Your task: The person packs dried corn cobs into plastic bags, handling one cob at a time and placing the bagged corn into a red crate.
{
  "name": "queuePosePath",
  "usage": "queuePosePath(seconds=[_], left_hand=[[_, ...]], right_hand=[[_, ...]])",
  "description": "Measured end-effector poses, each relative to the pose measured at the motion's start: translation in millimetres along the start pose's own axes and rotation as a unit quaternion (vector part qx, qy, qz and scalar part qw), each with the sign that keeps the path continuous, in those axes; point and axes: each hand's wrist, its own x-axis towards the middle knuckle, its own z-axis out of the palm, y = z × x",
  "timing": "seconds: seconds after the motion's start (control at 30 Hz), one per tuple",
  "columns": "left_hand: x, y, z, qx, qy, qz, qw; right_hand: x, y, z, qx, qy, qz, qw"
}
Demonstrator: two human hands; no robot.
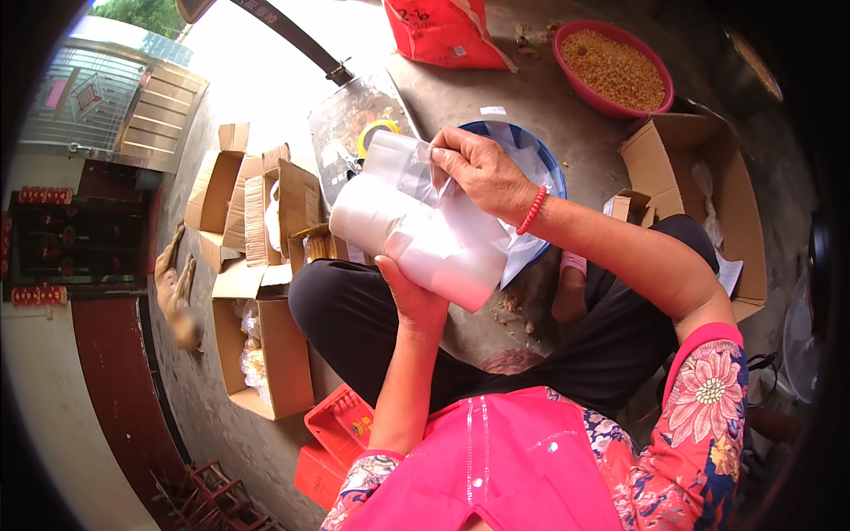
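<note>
Near left of a tub (560, 166), a roll (379, 212) slanted from far left to near right, held from the near side by the left hand (416, 299), thumb against it, other fingers hidden. Beyond, the right hand (482, 173) pinched its clear film (396, 162).

The red bag (443, 34) has big black writing near its top and a little white mark lower down. Pale writing runs along the dark bar (297, 37). The red box (320, 473) has writing too tiny to read.
</note>
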Motion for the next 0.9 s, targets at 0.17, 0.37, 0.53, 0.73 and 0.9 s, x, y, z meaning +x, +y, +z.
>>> queuePosePath(seconds=[0.17,0.37,0.53,0.73,0.9], left_hand=[[3.1,3.1,11.4,-0.01,-0.011,0.025,1.0],[3.7,1.7,2.8,-0.012,-0.078,0.002,0.997],[-0.9,-4.6,-2.8,-0.036,-0.04,-0.045,0.998],[-3.4,-4.0,1.3,-0.065,-0.052,-0.059,0.995],[-9.1,-7.2,8.8,-0.072,-0.063,-0.08,0.992]], right_hand=[[23.8,-23.2,-22.6,0.011,0.086,-0.106,0.991],[46.5,-21.6,-73.5,0.017,0.156,-0.119,0.98],[41.5,-41.8,-92.6,-0.01,0.059,-0.069,0.996],[35.5,-35.8,-105.0,-0.46,0.102,-0.264,0.842],[43.7,-35.4,-146.4,-0.486,0.166,-0.281,0.811]])
